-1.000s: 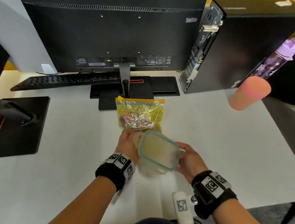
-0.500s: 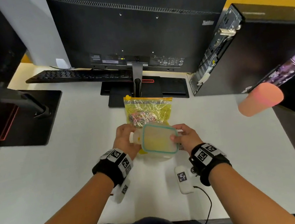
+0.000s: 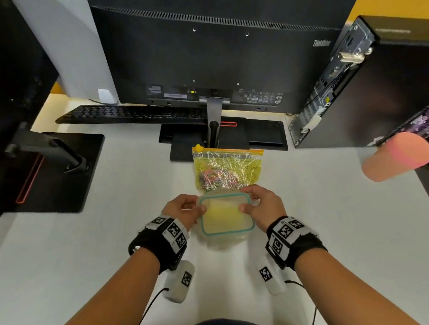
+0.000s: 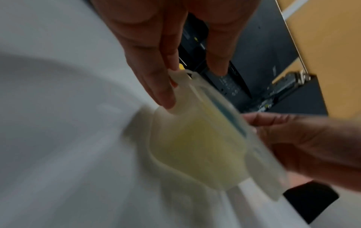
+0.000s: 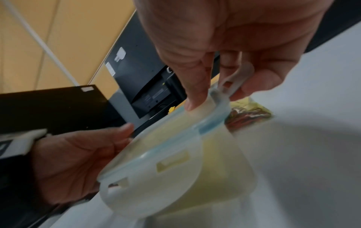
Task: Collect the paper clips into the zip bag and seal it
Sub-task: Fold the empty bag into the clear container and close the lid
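Both forearms reach forward, side by side, each wrist in a black band with white markers. The left hand [image 3: 184, 210] and the right hand [image 3: 262, 205] face each other, fingers curled, gripping opposite sides of one container [image 3: 226, 214], thumbs on top.

Zip bag [image 3: 229, 170] near edge hidden behind container [image 3: 226, 214] — paper clips [image 3: 216, 178] blurred, uncountable
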Tool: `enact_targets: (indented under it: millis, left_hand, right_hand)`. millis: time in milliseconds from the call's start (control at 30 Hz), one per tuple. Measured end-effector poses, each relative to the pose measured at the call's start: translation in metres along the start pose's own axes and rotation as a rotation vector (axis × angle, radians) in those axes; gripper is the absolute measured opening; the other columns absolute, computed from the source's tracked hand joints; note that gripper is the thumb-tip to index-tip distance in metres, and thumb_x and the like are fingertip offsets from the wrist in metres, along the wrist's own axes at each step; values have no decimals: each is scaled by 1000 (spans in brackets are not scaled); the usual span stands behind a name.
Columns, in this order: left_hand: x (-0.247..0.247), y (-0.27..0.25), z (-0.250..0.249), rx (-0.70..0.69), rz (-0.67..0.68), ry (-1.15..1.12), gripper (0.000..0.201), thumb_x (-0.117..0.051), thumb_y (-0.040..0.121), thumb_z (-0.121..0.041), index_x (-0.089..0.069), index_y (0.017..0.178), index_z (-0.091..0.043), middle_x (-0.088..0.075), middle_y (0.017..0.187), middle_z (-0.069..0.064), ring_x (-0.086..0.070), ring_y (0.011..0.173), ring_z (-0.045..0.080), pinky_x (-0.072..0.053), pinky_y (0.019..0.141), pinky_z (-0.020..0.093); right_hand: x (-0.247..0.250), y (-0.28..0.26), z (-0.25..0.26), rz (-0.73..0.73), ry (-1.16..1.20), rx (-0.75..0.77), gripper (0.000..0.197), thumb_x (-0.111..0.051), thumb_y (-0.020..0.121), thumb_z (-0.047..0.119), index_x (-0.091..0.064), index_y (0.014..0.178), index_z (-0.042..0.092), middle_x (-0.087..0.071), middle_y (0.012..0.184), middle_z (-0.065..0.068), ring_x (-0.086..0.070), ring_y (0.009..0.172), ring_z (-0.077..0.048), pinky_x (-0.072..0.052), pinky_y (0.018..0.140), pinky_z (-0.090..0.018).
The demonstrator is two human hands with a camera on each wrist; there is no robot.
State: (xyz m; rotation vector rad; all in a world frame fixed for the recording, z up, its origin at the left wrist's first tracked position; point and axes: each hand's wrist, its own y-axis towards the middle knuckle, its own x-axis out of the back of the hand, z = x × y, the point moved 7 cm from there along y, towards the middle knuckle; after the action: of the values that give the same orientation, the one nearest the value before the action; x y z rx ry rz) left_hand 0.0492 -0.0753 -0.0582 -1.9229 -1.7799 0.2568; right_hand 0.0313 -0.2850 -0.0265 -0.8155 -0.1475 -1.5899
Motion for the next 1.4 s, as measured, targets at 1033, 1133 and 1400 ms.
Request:
enact_targets:
  millis: [1033, 1133, 1400]
  left_hand:
    - [-15, 11, 6, 41, 169, 767, 54, -18, 93, -46, -50, 123, -16, -58, 125, 17, -52, 115, 32, -39, 98, 35]
    - [-18, 7, 2, 32, 171, 851, 55, -13, 94, -43, -46, 124, -11, -58, 124, 17, -52, 114, 31, -39, 96, 34]
    - [-15, -3, -3, 6, 222, 993, 55, -16, 94, -46, -54, 111, -11, -61, 117, 15, -56, 106, 30, -42, 88, 32]
  right_hand:
    - [-28, -14, -36, 474, -359, -396, 67, -18, 89, 66, -57, 92, 11, -60, 78, -10, -56, 69, -21, -43, 76, -32]
    - [-33, -16, -33, 416, -378, -360, 70, -15, 92, 61, -56, 109, 7, -63, 101, -15, -60, 90, -23, -42, 87, -32]
    - [-8, -24, -9, 260, -687, -160, 73, -32, 80, 74, -54, 113, 13, -62, 111, -11, -59, 100, -27, -45, 82, -33]
